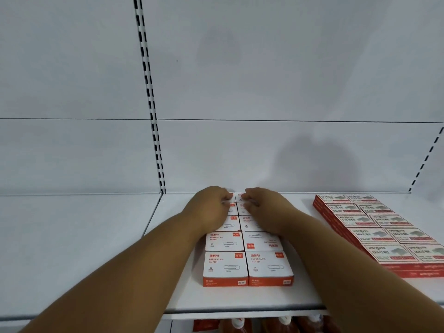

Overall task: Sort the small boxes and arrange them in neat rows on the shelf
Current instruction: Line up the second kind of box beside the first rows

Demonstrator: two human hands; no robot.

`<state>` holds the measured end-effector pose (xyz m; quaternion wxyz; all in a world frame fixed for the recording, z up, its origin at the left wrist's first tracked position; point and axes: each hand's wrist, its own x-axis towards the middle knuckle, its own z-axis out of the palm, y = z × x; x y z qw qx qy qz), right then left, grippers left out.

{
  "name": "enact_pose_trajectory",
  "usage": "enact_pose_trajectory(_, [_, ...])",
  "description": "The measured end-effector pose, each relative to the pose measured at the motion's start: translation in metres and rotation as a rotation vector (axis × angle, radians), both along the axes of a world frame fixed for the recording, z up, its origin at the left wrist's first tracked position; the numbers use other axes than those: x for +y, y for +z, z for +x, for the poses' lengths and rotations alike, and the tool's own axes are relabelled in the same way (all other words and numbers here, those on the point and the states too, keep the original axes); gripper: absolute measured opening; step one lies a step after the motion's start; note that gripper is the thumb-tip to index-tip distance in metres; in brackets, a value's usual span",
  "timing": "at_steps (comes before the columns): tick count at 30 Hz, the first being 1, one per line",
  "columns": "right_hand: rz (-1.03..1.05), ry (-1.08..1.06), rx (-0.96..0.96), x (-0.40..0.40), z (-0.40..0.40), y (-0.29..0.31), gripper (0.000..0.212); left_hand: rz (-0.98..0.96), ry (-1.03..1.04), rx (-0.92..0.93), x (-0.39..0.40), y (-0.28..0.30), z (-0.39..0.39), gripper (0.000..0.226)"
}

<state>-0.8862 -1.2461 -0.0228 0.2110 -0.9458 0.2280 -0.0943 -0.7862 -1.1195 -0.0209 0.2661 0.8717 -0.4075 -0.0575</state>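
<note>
Two columns of small white-and-orange cardboard paper-clip boxes running front to back on the white metal shelf, touching side by side, front pair near the shelf's front edge. Likely light and stiff, with smooth printed faces that slide easily; best taken by the short side walls or nudged flat on top, since a hard pinch could dent thin card. One box in the right column, second from the front, lying with its print reversed against the rest. Toward the back of those columns, left hand resting over the left column, right hand over the right, fingertips curled down onto the rearmost boxes by the back panel. Fingers bent and pressing or pinching at box edges; whether either hand actually grips a box, cannot tell, since the knuckles hide the contact. Well right of the columns, a stacked block of flat red-and-white staple boxes, apart from both hands.
</note>
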Motion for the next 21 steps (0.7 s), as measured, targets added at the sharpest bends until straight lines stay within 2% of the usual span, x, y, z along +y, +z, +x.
enact_pose_trajectory(10, [0.05, -0.031, -0.06, -0.006, 0.005, -0.007, 0.032, -0.087, 0.011, 0.018, -0.004, -0.017, 0.011, 0.032])
enact_pose_trajectory(21, [0.03, -0.003, -0.007, -0.005, 0.003, 0.0, 0.032, -0.029, 0.008, -0.014, -0.004, -0.008, 0.007, 0.034])
